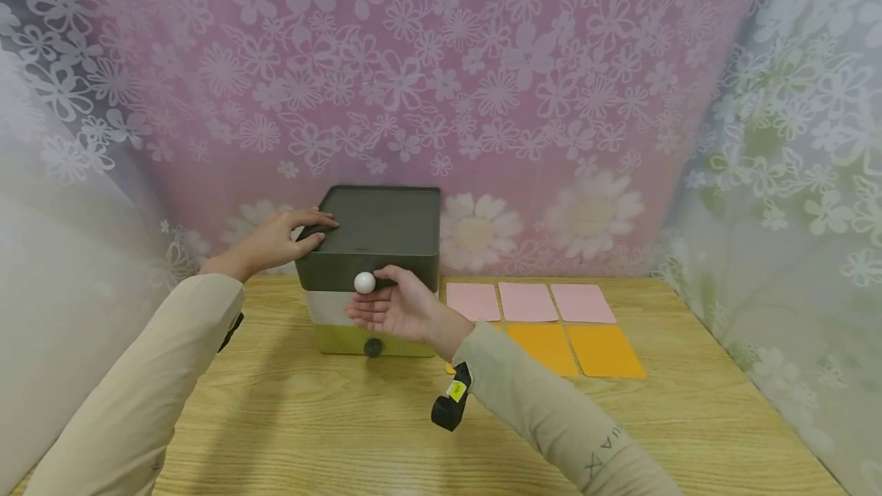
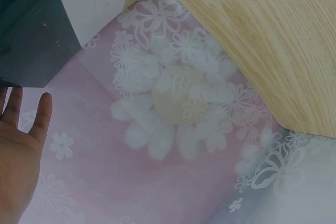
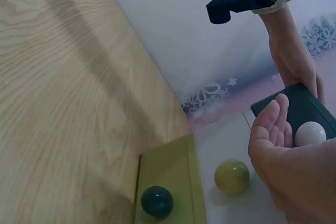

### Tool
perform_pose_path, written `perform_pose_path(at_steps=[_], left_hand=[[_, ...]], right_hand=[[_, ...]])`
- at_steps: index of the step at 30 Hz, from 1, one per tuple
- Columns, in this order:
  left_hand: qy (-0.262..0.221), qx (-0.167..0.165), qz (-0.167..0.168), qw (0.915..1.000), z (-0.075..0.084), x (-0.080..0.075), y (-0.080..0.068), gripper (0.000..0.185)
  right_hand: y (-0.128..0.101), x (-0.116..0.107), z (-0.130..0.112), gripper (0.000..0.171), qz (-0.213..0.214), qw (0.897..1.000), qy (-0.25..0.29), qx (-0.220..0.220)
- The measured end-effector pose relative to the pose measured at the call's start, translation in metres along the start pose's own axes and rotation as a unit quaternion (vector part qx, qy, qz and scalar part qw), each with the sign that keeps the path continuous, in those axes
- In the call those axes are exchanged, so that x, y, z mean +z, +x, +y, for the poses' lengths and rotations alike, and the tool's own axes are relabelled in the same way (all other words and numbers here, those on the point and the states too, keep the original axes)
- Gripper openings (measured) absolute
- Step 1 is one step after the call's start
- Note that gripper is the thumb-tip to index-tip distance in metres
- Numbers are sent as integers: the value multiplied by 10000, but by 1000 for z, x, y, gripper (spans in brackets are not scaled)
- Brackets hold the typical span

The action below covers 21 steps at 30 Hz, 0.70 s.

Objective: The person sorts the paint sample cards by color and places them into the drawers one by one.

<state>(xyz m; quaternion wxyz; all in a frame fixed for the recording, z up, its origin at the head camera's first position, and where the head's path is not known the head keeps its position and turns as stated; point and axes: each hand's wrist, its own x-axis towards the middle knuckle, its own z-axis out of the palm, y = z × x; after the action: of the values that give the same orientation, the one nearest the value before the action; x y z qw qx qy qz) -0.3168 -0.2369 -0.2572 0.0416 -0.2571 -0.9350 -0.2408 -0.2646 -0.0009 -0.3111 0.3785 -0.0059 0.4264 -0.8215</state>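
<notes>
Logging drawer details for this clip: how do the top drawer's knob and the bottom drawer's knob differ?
The top knob is white, on the dark grey drawer, with the right hand at it. The bottom knob is dark, on the yellow-green drawer, untouched. Both are round balls.

A wooden table (image 1: 310, 419) stands before pink floral curtains (image 1: 441, 83).

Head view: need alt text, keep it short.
A person's right hand pinches the white knob on the dark top drawer of a three-drawer box, while the left hand rests on the box's top left edge. The box stands on a wooden table; pink cards and orange cards lie to its right.
</notes>
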Motion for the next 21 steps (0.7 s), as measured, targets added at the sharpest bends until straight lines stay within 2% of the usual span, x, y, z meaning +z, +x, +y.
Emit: perform_pose_path(at_steps=[6,11,17,21], left_hand=[[31,60,29,10000,-1,1,0,35],[23,96,75,9999,-2,1,0,35],[68,11,26,10000,-2,1,0,35],[51,17,45,10000,-2,1,1,36]], right_hand=[[-7,-10,19,61,-303,9991,-276,136],[-1,-24,40,61,-109,9978,-570,323],[17,-33,48,59,276,9995,-128,53],[25,-33,49,42,421,9989,208,-50]])
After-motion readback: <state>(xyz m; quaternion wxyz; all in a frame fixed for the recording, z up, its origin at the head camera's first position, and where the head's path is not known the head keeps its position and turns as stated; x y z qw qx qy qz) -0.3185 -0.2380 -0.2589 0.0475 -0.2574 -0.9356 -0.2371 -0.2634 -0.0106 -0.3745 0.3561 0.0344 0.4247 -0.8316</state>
